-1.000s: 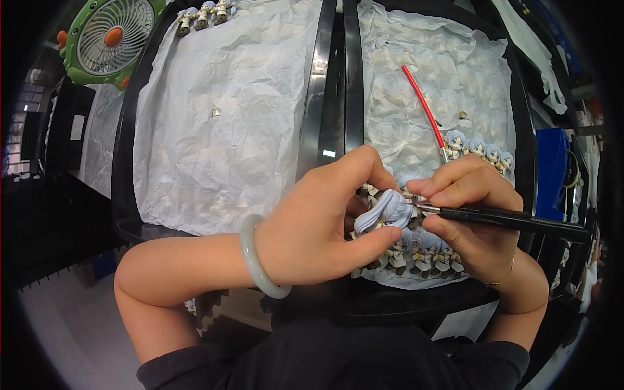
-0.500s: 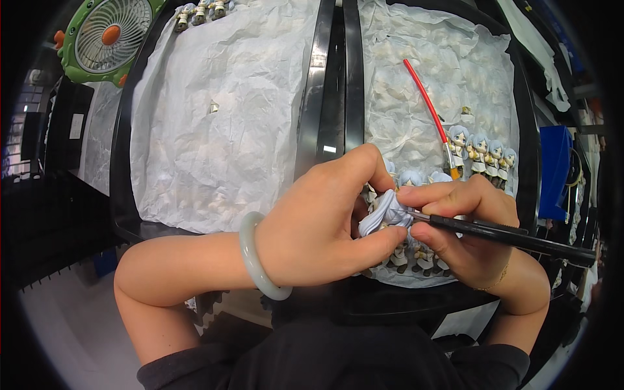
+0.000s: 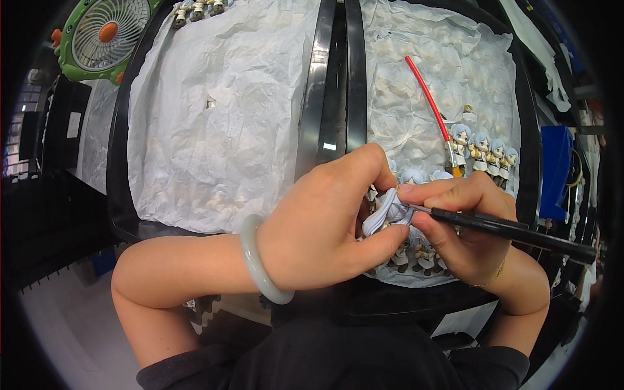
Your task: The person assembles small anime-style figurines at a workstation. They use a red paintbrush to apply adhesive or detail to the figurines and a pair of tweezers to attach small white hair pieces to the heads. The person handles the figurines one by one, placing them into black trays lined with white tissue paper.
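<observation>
Between the thumb and fingers of my left hand [image 3: 325, 224] is a small figurine [image 3: 383, 220] with pale lilac-white hair, its hair side up. My right hand [image 3: 478, 201] pinches a slim black-handled tool [image 3: 513, 231] with a thin metal tip. That tip meets the figurine's hair or lies right beside it; contact is hard to tell. My right fingertips also rest close to the hair. Under and around both hands stand more figurines [image 3: 424, 255] of the same kind, partly covered by my fingers.
Crumpled white paper [image 3: 221, 143] lines a black tray on the left, and more paper [image 3: 403, 97] the right tray. A red-handled paintbrush [image 3: 426, 94] lies beside a row of figurines [image 3: 481, 149]. A green fan [image 3: 107, 36] stands far left, a blue bin [image 3: 554, 172] at right.
The black tool has tilted slightly in my right hand, its tip still at the hair. My left hand keeps its grip. The whole view has shifted a little.
</observation>
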`<move>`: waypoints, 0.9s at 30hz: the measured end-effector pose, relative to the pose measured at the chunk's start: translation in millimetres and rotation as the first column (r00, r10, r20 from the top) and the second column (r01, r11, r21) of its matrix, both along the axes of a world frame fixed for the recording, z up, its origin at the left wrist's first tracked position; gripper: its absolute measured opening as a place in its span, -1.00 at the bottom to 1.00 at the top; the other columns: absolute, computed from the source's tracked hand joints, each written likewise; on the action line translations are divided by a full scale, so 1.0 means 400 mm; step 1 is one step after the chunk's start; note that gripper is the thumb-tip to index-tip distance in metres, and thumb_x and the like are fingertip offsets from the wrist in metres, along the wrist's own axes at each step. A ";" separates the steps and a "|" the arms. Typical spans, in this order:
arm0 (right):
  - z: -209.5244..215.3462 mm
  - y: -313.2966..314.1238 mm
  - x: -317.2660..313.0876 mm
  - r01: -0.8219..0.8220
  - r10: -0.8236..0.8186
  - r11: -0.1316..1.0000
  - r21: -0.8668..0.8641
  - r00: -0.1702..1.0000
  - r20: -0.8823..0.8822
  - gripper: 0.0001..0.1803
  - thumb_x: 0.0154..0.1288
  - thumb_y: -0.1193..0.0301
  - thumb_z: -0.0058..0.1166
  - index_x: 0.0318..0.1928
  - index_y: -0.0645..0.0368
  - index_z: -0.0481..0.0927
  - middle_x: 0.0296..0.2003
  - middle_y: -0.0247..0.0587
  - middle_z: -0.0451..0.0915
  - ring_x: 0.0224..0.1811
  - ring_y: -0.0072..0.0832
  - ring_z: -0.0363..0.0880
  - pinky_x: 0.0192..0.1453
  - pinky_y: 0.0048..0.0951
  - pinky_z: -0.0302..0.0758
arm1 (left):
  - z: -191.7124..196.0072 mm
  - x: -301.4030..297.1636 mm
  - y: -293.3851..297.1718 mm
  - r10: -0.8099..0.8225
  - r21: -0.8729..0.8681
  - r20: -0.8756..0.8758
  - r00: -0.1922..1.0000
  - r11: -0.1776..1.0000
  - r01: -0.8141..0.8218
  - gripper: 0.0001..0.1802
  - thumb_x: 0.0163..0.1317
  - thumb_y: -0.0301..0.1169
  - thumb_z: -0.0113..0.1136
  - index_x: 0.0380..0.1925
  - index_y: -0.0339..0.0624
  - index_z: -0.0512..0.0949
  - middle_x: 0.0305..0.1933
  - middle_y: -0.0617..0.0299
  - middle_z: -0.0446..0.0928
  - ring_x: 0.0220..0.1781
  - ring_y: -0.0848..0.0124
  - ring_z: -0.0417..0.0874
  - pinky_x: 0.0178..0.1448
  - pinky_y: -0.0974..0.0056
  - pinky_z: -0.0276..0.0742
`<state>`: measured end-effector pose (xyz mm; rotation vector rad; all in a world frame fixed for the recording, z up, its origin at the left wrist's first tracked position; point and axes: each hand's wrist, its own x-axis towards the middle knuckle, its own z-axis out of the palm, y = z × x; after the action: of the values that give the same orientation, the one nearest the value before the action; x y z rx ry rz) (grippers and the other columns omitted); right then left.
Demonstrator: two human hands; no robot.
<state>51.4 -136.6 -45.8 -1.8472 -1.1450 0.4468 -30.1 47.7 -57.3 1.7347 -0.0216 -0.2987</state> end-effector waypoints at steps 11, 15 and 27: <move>-0.032 0.008 0.009 0.096 -0.076 0.965 0.244 0.993 -0.090 -0.78 0.06 0.35 0.11 -0.52 0.24 0.43 -0.54 -0.09 0.43 -0.50 -0.18 0.47 -0.44 -0.30 0.35 | -0.011 0.000 -0.031 0.132 -0.226 -0.055 0.990 0.964 -0.141 -0.69 -0.01 -0.64 0.15 -0.28 -0.32 0.26 -0.25 0.15 0.37 -0.38 0.51 0.49 -0.35 0.49 0.47; -0.044 0.000 0.006 0.179 -0.128 0.933 0.312 0.976 -0.177 -0.76 0.06 0.35 0.13 -0.48 0.26 0.42 -0.60 -0.14 0.45 -0.54 -0.32 0.47 -0.47 -0.40 0.34 | 0.012 0.002 -0.050 0.149 -0.213 -0.091 0.985 0.963 -0.165 -0.62 -0.05 -0.64 0.17 -0.23 -0.33 0.26 -0.21 0.12 0.37 -0.32 0.48 0.51 -0.35 0.46 0.51; -0.011 -0.010 0.054 0.231 -0.131 0.925 0.300 0.938 -0.320 -0.79 0.11 0.40 0.10 -0.31 0.21 0.40 -0.45 -0.37 0.48 -0.45 -0.70 0.40 -0.39 -0.63 0.33 | 0.022 0.006 -0.025 0.122 -0.195 -0.058 0.991 0.972 -0.131 -0.55 -0.01 -0.33 0.20 -0.17 -0.26 0.27 -0.16 0.11 0.46 -0.48 0.56 0.46 -0.51 0.52 0.43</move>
<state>73.0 -140.8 -50.1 -1.5129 -0.7813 0.3781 -27.7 37.5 -48.7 1.5235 0.0896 -0.2337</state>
